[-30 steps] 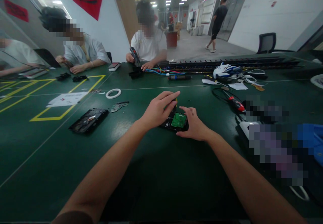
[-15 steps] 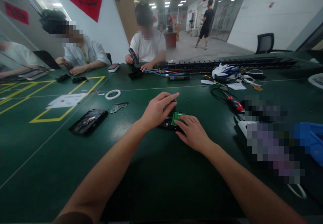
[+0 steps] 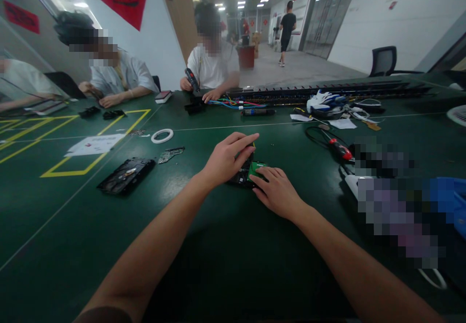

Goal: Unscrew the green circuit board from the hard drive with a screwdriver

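A small black hard drive [image 3: 243, 175] with a green circuit board [image 3: 256, 166] on top lies on the dark green table [image 3: 218, 245], in the middle. My left hand [image 3: 225, 158] curls over its far left side, fingers bent and gripping its edge. My right hand [image 3: 276, 192] lies flat over the near right part, fingers stretched across the green board and covering most of it.
A second black drive [image 3: 125, 174] and a loose board [image 3: 171, 154] lie to the left, with a white tape ring [image 3: 162, 135]. A red-handled screwdriver [image 3: 339, 149] and cables are to the right. Two seated people work across the table; another person walks in the far corridor.
My right hand slid from the drive's right edge leftward onto the green board, covering it. My left hand has stayed in place. The person in the corridor walked farther away.
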Demonstrator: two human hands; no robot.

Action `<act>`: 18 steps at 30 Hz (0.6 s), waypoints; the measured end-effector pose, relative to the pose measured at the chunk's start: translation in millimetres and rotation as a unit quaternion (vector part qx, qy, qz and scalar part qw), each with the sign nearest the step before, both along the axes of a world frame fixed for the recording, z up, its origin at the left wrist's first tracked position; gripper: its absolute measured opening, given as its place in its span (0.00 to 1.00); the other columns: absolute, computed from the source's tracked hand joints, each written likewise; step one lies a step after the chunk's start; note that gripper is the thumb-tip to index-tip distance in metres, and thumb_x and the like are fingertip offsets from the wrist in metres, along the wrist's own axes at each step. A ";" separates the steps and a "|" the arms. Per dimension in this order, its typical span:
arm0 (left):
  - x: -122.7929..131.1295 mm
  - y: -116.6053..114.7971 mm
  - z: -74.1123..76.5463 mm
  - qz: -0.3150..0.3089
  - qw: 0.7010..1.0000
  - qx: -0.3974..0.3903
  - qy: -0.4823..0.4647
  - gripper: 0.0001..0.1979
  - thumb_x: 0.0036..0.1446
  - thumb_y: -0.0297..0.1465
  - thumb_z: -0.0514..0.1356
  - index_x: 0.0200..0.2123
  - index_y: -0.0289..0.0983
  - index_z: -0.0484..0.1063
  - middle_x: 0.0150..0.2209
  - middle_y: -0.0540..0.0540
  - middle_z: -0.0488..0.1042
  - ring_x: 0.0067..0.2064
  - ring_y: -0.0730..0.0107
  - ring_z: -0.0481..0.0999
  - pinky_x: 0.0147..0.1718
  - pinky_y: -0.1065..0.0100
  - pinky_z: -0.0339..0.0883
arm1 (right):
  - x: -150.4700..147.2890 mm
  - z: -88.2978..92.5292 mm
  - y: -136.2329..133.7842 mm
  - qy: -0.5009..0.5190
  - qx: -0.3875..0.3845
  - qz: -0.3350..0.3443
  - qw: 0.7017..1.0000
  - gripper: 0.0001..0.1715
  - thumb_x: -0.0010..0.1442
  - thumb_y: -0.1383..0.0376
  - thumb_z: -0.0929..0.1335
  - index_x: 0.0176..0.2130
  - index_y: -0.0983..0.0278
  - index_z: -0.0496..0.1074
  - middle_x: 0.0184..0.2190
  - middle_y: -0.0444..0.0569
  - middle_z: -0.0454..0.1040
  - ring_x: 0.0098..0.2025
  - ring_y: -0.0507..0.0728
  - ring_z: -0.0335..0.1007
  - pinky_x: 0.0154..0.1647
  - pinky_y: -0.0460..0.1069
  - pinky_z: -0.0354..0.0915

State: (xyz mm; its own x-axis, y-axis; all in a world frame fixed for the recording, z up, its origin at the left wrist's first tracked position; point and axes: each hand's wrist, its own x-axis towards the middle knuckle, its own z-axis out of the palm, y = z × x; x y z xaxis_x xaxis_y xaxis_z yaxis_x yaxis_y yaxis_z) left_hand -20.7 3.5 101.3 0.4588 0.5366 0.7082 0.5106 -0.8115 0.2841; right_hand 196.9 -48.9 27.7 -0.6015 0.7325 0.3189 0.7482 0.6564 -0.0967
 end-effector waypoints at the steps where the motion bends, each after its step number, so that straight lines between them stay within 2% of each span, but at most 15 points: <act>1: 0.3 -0.1 0.0 -0.002 1.000 -0.001 0.000 0.20 0.72 0.30 0.58 0.64 0.40 0.71 0.49 0.42 0.77 0.49 0.67 0.77 0.51 0.61 0.74 | -0.2 -0.3 0.0 -0.001 0.000 0.000 1.000 0.22 0.72 0.61 0.66 0.62 0.62 0.73 0.62 0.61 0.72 0.64 0.69 0.66 0.65 0.67 0.60; 8: 1.6 -0.2 5.7 -0.002 1.000 -0.012 0.005 0.18 0.71 0.30 0.59 0.61 0.39 0.73 0.49 0.42 0.77 0.50 0.66 0.77 0.53 0.61 0.73 | -1.0 -1.8 -0.2 0.010 0.000 0.002 1.000 0.22 0.71 0.61 0.66 0.62 0.62 0.73 0.62 0.60 0.71 0.65 0.68 0.66 0.67 0.68 0.61; 15: 6.2 8.0 21.1 0.057 0.998 -0.026 0.026 0.16 0.66 0.31 0.65 0.56 0.39 0.79 0.45 0.43 0.73 0.45 0.66 0.76 0.48 0.62 0.75 | -2.4 -5.3 0.9 0.021 -0.008 0.002 1.000 0.22 0.71 0.61 0.66 0.62 0.61 0.72 0.62 0.58 0.72 0.66 0.68 0.66 0.68 0.68 0.63; 18: 8.6 8.9 27.3 0.050 0.997 -0.039 0.050 0.16 0.65 0.30 0.64 0.56 0.39 0.79 0.44 0.43 0.73 0.44 0.66 0.75 0.49 0.60 0.74 | -1.4 -6.0 1.5 0.035 -0.017 0.004 0.999 0.22 0.71 0.61 0.66 0.62 0.61 0.72 0.62 0.59 0.71 0.66 0.68 0.65 0.68 0.68 0.63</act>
